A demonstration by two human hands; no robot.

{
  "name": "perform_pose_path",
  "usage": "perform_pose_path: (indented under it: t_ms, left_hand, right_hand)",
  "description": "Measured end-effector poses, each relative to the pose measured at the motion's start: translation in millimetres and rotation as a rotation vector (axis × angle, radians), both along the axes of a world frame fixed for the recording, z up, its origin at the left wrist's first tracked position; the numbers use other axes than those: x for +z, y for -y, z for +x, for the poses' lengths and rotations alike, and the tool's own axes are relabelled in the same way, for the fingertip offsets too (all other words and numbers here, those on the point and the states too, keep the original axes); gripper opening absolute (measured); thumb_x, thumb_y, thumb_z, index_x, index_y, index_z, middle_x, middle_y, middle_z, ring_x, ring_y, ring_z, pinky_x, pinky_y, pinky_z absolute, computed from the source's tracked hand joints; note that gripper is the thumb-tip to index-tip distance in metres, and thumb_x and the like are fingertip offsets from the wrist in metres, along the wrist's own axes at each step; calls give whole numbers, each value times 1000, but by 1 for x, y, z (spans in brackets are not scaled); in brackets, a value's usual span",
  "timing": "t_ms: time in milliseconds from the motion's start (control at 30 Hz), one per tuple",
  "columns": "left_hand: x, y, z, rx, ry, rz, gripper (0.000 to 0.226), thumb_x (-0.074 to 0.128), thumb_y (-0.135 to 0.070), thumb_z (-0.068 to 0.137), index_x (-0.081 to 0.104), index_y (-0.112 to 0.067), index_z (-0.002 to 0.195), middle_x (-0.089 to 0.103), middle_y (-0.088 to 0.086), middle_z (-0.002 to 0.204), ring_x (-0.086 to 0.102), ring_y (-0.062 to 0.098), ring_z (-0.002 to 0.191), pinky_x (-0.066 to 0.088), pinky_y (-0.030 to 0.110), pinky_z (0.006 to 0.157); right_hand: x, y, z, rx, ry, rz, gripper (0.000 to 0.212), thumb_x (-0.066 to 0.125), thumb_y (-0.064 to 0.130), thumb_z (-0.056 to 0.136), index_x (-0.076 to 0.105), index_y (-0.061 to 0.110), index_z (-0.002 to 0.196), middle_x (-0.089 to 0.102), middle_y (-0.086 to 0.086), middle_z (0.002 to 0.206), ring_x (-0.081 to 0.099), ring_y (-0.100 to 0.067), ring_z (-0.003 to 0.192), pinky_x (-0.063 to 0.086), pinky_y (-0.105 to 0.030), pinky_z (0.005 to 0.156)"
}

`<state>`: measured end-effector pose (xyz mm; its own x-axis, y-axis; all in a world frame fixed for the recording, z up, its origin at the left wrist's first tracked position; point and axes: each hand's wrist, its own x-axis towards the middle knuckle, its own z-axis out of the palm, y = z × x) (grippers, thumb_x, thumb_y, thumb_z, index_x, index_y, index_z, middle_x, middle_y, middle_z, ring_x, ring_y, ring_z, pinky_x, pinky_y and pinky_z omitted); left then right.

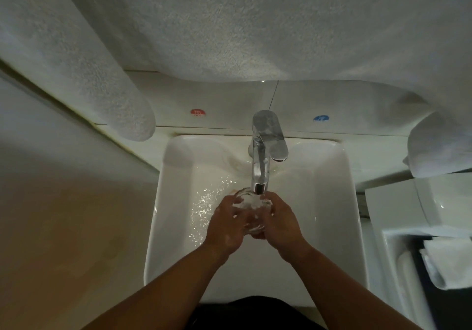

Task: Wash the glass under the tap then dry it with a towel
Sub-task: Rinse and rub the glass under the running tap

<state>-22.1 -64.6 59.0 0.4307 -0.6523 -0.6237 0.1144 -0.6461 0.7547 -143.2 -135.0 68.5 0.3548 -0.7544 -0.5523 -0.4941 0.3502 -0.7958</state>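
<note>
Where the glass is: I see the glass (251, 212) right under the spout of the tap (260, 166), low over the sink (329, 202) and cupped between both hands. Its mouth seems to face the stream.
Left hand: the left hand (224, 227) wraps the glass's left side with fingers curled round it. I judge that it steadies the glass against the flow.
Right hand: the right hand (283, 227) grips the right side, fingers curled round it. I take the two-handed hold as caution with slippery wet glass.
Tap: chrome, with a single lever angled to the right. Water (209, 202) runs and ripples across the left of the basin.
Towel: a large white towel (229, 23) hangs above the sink across the top of my view. It looks close enough to reach for drying, and no hand touches it.
Folded cloth: white folded cloth (444, 263) lies at the lower right edge, well apart from the hands.
Writing: a round red sticker (198, 112) is on the wall left of the tap and a round blue sticker (321, 118) right of it. The red one's small print seems to read "HOT"; the blue one is too small to read. I can make out no brand.
Stage: washing, by my judgement; drying not yet begun.
</note>
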Motion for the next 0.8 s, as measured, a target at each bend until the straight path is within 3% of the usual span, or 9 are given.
perform_pose_path:
  t_ms: [100, 167, 267, 333, 433, 500, 600, 700, 800]
  left_hand:
    - [0, 2, 12, -85, 40, 17, 44, 66, -17, 91, 60, -30, 132, 74, 4, 111, 75, 23, 96, 66, 46, 79]
    - [6, 5, 12, -69, 63, 11, 43, 63, -15, 95, 57, -29, 135, 72, 9, 110, 76, 25, 91, 67, 43, 70]
    - [10, 4, 1, -47, 167, -15, 46, 65, -20, 96, 50, -36, 137, 72, 4, 108, 74, 15, 89, 63, 28, 74]
    - [8, 2, -1, -78, 142, -21, 49, 63, -17, 97, 45, -36, 139, 71, 1, 111, 73, 14, 93, 60, 22, 75]
    - [8, 4, 9, -178, 48, -24, 47, 61, -18, 96, 50, -36, 138, 72, 5, 114, 75, 21, 94, 64, 38, 83]
    - [13, 11, 11, -157, 33, -34, 47, 63, -20, 95, 52, -34, 138, 72, 4, 115, 75, 23, 95, 64, 43, 85]
    - [17, 18, 2, -50, 190, 14, 35, 64, -28, 94, 60, -23, 129, 72, 1, 111, 70, 20, 97, 60, 34, 83]
    - [2, 18, -4, -56, 149, 50, 52, 45, -69, 89, 67, -26, 110, 77, 1, 96, 76, 23, 85, 64, 46, 79]
    - [4, 20, -5, -48, 130, 22, 38, 46, -60, 87, 71, -32, 97, 77, -2, 89, 77, 16, 78, 65, 44, 75]
  right_hand:
    - [-2, 13, -1, 230, -256, -200, 20, 46, 36, 105, 65, 29, 107, 73, 5, 85, 74, -18, 58, 65, -38, 59]
    - [-3, 11, 4, 187, -284, -205, 25, 44, 37, 106, 64, 22, 108, 73, 1, 85, 71, -19, 54, 63, -37, 55]
    - [0, -1, 11, -25, -153, -11, 35, 42, 43, 107, 62, 14, 108, 73, -9, 82, 68, -14, 48, 55, -26, 46]
    - [0, -5, 7, -24, -62, 61, 40, 40, 51, 106, 62, 17, 107, 75, -9, 82, 69, -14, 54, 55, -25, 51]
    - [-3, 7, -5, 159, -235, -174, 24, 46, 39, 106, 66, 26, 110, 76, 2, 94, 71, -12, 71, 61, -33, 68]
    - [-1, 12, -7, 180, -332, -280, 28, 43, 35, 107, 67, 21, 106, 74, 4, 90, 70, -15, 73, 61, -38, 73]
    - [5, 10, -5, 84, -320, -312, 26, 40, 34, 107, 59, 18, 102, 70, 0, 80, 70, -16, 63, 62, -41, 63]
    - [9, 1, -7, 99, -302, -339, 16, 41, 24, 106, 52, 20, 117, 70, -1, 91, 70, -15, 70, 62, -35, 64]
    - [8, -4, -9, 6, -190, -245, 26, 44, 20, 106, 50, 27, 130, 71, -1, 97, 73, -17, 69, 61, -29, 58]
